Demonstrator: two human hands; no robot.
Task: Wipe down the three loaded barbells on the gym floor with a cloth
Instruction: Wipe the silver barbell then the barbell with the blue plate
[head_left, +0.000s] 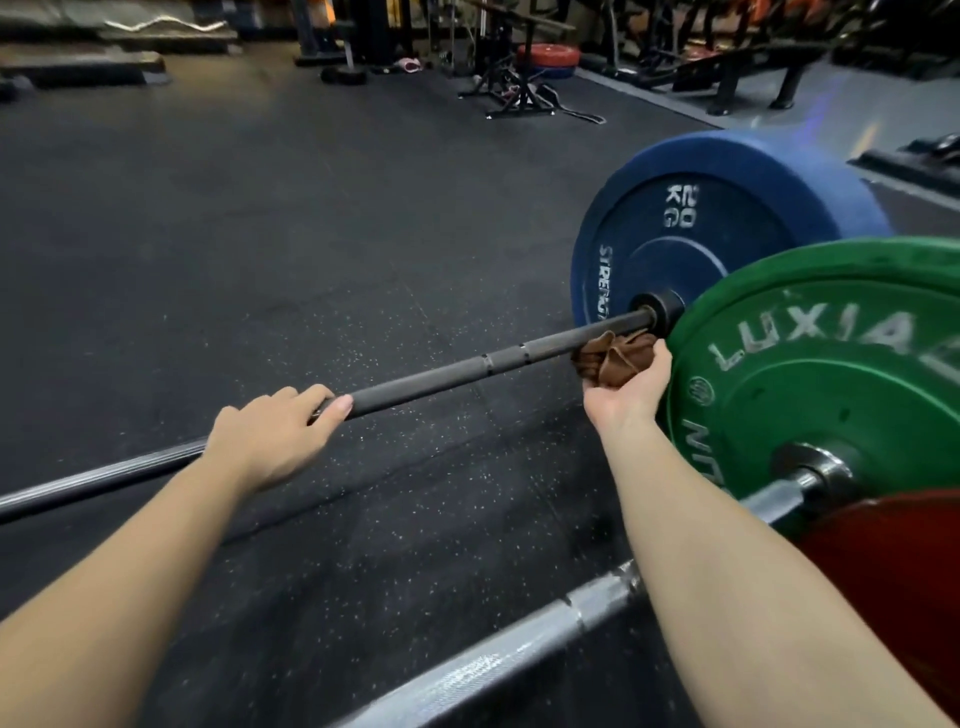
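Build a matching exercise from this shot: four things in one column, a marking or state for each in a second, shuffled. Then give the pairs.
1 blue plate
2 green plate
3 cloth
4 left hand

A grips the dark bar
B reads 20 KG
C bunched in the right hand
D reads LUXIA

Pairs: 1-B, 2-D, 3-C, 4-A

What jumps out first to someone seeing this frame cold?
The big blue plate and green plate at right dominate, each on its own bar. Between them the right hand holds a bunched brown cloth at the dark bar, close to the blue plate's collar, while the left hand grips the same bar further left. A silver bar crosses the foreground.
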